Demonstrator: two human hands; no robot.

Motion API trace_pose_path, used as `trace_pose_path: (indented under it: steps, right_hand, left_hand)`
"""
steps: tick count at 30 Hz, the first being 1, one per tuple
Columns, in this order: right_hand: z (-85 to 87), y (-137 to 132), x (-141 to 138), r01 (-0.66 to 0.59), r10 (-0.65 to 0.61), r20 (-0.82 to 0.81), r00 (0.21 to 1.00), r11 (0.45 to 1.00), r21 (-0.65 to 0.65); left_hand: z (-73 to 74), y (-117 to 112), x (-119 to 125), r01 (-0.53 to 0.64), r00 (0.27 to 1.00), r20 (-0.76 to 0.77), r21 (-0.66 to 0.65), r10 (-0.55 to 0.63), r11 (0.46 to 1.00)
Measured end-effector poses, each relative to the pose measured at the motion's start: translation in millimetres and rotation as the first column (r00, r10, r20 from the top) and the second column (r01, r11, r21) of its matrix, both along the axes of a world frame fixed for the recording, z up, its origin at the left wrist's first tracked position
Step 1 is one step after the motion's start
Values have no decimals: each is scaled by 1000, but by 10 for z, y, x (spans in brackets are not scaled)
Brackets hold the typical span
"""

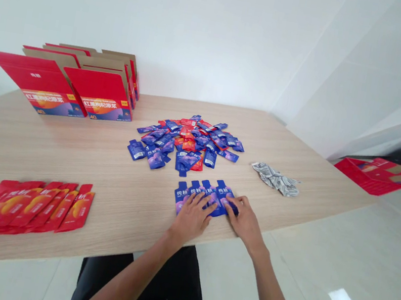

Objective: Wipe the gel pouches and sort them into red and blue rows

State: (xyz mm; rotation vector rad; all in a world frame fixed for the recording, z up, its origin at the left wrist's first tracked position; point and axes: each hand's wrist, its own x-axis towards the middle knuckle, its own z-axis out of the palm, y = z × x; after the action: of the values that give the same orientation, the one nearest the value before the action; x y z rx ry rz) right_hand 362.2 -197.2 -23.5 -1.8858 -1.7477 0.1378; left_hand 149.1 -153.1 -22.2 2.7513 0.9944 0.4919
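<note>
Row of blue spouted pouches (203, 195): four counted, overlapping, flat on the wooden worktop (119, 198) near its front edge; lower halves covered by fingers, print too small to read.

Left hand (192, 216): palm down, fingers spread flat on the left pouches of the row; nothing gripped.

Right hand (245, 219): palm down, fingertips pressing the rightmost pouch; thumb side hidden, nothing gripped.

Loose heap of pouches (187, 142): mid-worktop, beyond the row; mostly blue, a few red and orange mixed in; count not readable.

Fanned red-orange pouches (25, 205): front left, overlapping; leftmost cut off by the frame edge.

Silver crumpled wrappers (276, 178): right of the heap, apart from it; kind unclear.

Opened red cartons (76, 86): far left, standing, flaps up; rear ones largely hidden by the front pair.

Red cartons on the floor (373, 175): right, beyond the worktop, partly blurred.
</note>
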Motion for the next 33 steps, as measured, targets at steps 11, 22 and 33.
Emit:
trace_pose_path:
  steps: [11,22,33]
  right_hand:
    - [-27,-34,-58,-93,95,-19,995,992,83]
    - [56,869,479,1,-24,123,992,983,186]
    - [-90,1981,647,111,-83,343,936,992,-62]
  left_hand:
    - [-23,-22,-15,18,998,68,14,-19,1000]
    - [-55,-28,-10,12,996,84,-13,-11,1000]
    - [-59,-28,-6,-1,995,95,-12,2,1000]
